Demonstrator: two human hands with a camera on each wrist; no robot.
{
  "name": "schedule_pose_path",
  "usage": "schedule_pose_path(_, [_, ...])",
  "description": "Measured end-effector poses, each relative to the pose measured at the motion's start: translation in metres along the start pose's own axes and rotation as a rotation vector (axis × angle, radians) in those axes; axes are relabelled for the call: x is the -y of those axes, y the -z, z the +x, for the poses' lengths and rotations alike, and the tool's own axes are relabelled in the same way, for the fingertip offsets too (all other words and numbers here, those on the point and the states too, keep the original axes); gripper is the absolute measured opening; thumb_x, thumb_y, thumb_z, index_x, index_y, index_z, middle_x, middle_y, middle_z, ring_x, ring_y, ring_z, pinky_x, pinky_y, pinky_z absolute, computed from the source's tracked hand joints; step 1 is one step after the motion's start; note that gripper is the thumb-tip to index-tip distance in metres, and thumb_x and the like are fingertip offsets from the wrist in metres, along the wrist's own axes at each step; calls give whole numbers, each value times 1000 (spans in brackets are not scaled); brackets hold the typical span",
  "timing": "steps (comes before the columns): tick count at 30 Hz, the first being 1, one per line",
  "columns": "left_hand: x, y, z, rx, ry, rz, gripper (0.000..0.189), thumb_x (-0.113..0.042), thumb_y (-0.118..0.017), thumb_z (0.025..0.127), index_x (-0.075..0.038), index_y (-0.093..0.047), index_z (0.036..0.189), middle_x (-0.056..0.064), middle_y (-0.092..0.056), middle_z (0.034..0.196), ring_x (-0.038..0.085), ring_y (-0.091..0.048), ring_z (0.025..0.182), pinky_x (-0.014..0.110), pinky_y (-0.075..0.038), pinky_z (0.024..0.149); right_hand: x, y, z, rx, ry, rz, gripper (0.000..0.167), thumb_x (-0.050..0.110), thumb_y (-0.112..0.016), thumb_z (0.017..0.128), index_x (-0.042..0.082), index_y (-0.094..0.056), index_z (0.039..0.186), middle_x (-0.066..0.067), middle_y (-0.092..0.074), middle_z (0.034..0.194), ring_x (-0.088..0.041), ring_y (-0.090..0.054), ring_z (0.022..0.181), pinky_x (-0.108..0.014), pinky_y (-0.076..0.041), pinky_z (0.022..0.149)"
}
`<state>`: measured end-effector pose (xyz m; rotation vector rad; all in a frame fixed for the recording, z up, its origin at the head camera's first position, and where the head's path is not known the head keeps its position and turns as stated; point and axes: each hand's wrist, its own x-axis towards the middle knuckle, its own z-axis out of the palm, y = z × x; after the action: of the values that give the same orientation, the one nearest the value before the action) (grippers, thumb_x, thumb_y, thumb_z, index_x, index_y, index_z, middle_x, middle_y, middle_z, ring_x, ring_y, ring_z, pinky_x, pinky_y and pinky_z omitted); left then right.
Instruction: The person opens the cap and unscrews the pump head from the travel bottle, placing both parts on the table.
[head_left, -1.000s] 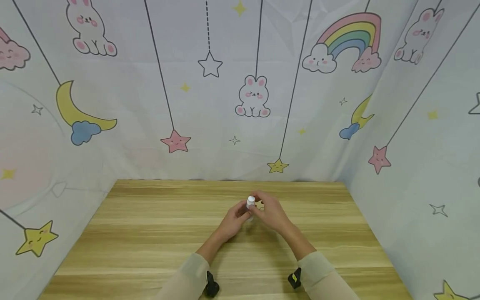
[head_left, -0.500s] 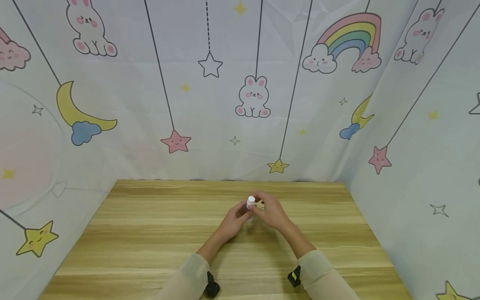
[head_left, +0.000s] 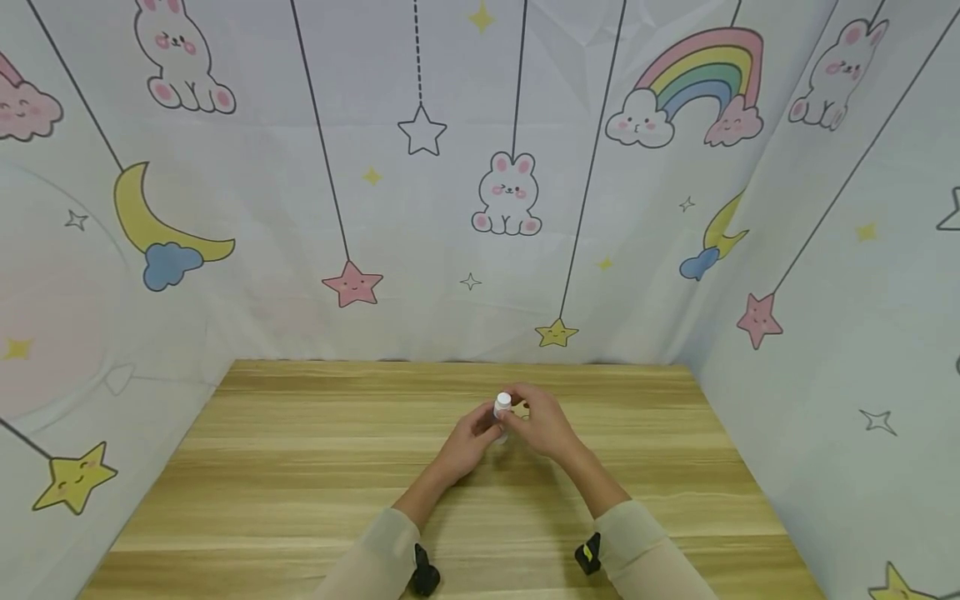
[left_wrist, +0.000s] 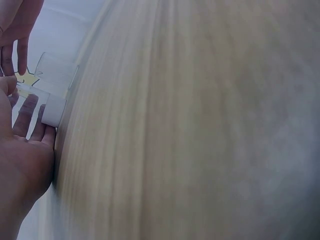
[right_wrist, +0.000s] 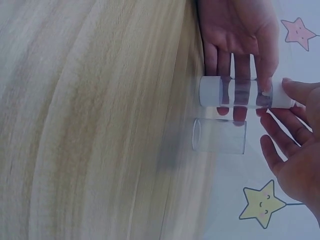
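A clear cylindrical bottle [right_wrist: 252,92] with a white lower end [right_wrist: 210,91] and a white cap [head_left: 503,399] stands upright on the table. My left hand [head_left: 463,443] wraps its fingers round the clear body, seen through the plastic in the right wrist view. At the top, my right hand [head_left: 546,422] pinches the cap between thumb and fingers. Right beside the bottle stands a clear open cup [right_wrist: 220,136], mostly hidden behind the right hand in the head view. The left wrist view shows the white lower end [left_wrist: 53,111] at the tabletop.
The wood-grain table [head_left: 315,483] stretches round both hands. White curtains [head_left: 277,192] printed with rabbits, stars and moons stand behind it and at both sides. Black wrist devices [head_left: 426,575] sit at the sleeve cuffs.
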<state>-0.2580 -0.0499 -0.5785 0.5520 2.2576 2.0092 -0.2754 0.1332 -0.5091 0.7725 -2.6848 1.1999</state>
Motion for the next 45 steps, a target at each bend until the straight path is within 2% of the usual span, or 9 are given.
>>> schedule_pose_path(13, [-1,-1,-1,-4,1,-2,42,-23,-59,111,-13,-56,151,10,-62,147,28,-57,137,51,-45,116,1,1,-1,2,15,4,28,14,-79,98,5,-70,124,-6,-72,111,-29,-68,107,-57,-55,98])
schedule_pose_path(19, [-2,-1,-1,-7,4,-3,42,-24,-60,111,-13,-56,151,10,-63,146,27,-57,137,51,-45,116,1,1,-1,-6,32,0,23,14,-79,98,8,-71,119,-5,-72,109,-30,-67,106,-57,-56,95])
schedule_pose_path(28, [0,-2,-1,-9,-12,7,44,-25,-58,112,-9,-54,152,14,-61,147,33,-57,137,54,-45,114,-2,-1,-3,2,71,8,23,12,-76,100,6,-70,121,-9,-71,115,-31,-67,109,-58,-56,93])
schedule_pose_path(32, [0,-2,-1,-8,3,0,43,-26,-58,112,-11,-55,152,12,-62,146,30,-57,136,52,-45,115,-3,-1,-3,-1,64,22,23,12,-76,100,6,-70,121,-9,-71,115,-31,-66,109,-59,-57,92])
schedule_pose_path(38, [2,-2,-1,-15,0,1,44,-27,-61,111,-14,-56,152,9,-61,148,28,-56,139,52,-43,117,-5,-4,-2,-8,53,21,18,12,-74,101,8,-69,118,-5,-70,111,-25,-65,107,-55,-57,89])
schedule_pose_path(45, [3,-2,0,-19,3,4,44,-28,-62,110,-16,-57,152,8,-62,147,26,-56,138,51,-43,117,-5,-5,-3,-7,83,17,18,11,-74,101,7,-69,118,-6,-70,113,-25,-65,108,-54,-55,89])
